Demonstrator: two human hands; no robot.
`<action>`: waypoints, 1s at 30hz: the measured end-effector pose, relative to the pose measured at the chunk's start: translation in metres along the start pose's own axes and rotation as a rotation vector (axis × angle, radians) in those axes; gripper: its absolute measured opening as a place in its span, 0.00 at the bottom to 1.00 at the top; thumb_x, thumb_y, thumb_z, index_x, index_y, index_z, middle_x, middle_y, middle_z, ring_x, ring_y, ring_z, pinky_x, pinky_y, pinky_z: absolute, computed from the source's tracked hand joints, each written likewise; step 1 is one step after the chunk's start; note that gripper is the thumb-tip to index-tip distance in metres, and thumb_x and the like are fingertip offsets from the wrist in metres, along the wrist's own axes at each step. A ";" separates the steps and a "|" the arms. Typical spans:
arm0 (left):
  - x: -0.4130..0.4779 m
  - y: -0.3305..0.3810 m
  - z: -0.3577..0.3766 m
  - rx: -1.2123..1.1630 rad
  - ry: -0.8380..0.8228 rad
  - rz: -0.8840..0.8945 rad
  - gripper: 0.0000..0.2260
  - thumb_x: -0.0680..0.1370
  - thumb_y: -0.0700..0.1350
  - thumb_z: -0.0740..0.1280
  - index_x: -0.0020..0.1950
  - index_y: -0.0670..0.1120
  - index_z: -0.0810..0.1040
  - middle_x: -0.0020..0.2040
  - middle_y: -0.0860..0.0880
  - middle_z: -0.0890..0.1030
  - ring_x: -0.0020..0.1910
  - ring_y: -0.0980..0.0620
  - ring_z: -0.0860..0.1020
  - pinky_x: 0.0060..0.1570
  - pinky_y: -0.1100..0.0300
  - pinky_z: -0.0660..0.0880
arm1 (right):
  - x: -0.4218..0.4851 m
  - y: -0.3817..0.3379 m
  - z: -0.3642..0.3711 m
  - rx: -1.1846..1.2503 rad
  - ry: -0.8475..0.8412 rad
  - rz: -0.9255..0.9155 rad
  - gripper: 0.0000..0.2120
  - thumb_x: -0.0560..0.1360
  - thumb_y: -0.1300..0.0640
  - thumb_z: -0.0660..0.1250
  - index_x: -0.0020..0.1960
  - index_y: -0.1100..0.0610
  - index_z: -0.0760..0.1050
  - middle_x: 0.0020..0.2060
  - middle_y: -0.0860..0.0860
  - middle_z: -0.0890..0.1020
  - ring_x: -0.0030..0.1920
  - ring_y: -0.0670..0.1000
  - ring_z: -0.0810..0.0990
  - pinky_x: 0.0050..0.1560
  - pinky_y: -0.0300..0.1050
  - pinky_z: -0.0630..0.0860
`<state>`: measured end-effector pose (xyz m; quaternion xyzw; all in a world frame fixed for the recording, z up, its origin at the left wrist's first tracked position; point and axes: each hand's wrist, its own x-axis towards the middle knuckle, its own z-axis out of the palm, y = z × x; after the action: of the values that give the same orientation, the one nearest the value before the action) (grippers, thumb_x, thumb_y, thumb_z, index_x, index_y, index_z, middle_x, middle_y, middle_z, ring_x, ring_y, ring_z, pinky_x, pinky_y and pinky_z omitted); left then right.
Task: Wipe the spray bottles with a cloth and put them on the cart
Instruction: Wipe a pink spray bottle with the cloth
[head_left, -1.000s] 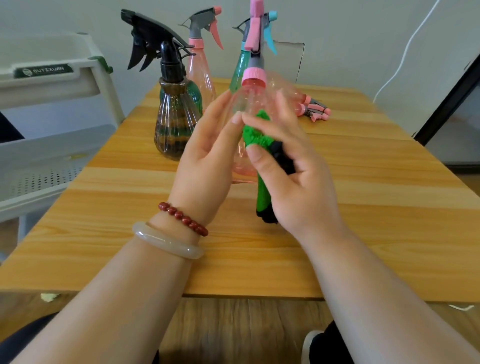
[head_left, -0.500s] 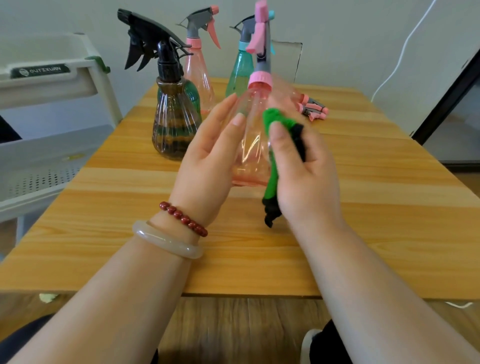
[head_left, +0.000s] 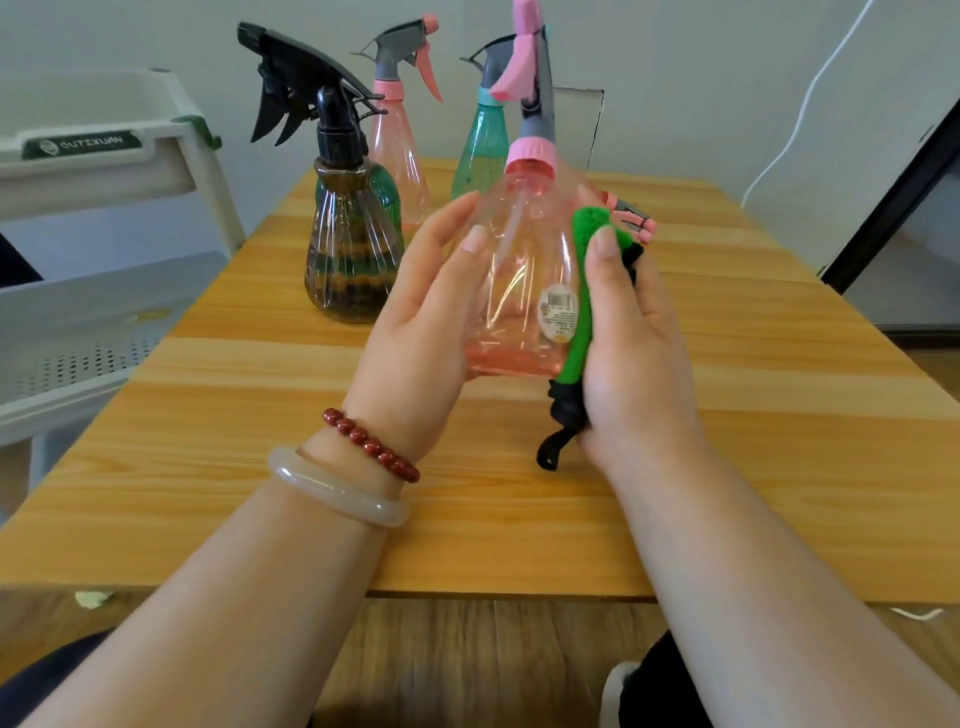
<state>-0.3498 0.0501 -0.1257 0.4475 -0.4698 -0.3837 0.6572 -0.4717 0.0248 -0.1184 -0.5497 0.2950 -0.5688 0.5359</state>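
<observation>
I hold a clear pink spray bottle (head_left: 519, 270) with a pink and grey trigger upright above the wooden table (head_left: 779, 441). My left hand (head_left: 421, 332) grips its left side, thumb across the front. My right hand (head_left: 631, 353) holds a green and black cloth (head_left: 582, 312) and presses it against the bottle's right side. A white label shows on the bottle next to the cloth. The white cart (head_left: 98, 208) stands to the left of the table.
On the far part of the table stand a brown bottle (head_left: 350, 249) with a black trigger, a pink bottle (head_left: 397, 135) and a teal bottle (head_left: 483, 140). Another pink trigger head (head_left: 631, 218) lies behind my right hand. A white cable (head_left: 800, 119) hangs on the wall.
My right hand has slid the cloth from the bottle's front round to its right side, uncovering the label. The bottle has turned slightly in my left hand.
</observation>
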 end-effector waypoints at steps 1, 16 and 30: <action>0.000 0.000 0.000 0.018 -0.001 -0.011 0.22 0.76 0.61 0.61 0.69 0.55 0.72 0.64 0.50 0.79 0.65 0.40 0.77 0.64 0.33 0.72 | 0.002 -0.001 -0.001 0.031 0.005 0.032 0.07 0.80 0.46 0.62 0.53 0.40 0.79 0.53 0.46 0.85 0.56 0.49 0.83 0.59 0.56 0.78; 0.000 0.002 0.000 -0.042 0.024 -0.015 0.30 0.74 0.55 0.72 0.74 0.53 0.68 0.67 0.53 0.78 0.64 0.53 0.79 0.64 0.45 0.75 | -0.009 0.004 0.003 -0.357 -0.161 -0.321 0.14 0.82 0.50 0.60 0.65 0.39 0.71 0.75 0.47 0.67 0.76 0.41 0.61 0.68 0.30 0.63; 0.003 0.003 -0.007 -0.224 -0.069 -0.089 0.20 0.82 0.51 0.63 0.74 0.52 0.70 0.66 0.43 0.78 0.43 0.50 0.82 0.36 0.57 0.78 | -0.013 0.002 0.009 -0.342 -0.127 -0.306 0.14 0.81 0.48 0.57 0.66 0.38 0.69 0.75 0.47 0.68 0.74 0.41 0.63 0.67 0.28 0.64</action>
<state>-0.3421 0.0502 -0.1230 0.3784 -0.4260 -0.4777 0.6687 -0.4647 0.0390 -0.1221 -0.7056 0.2662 -0.5493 0.3599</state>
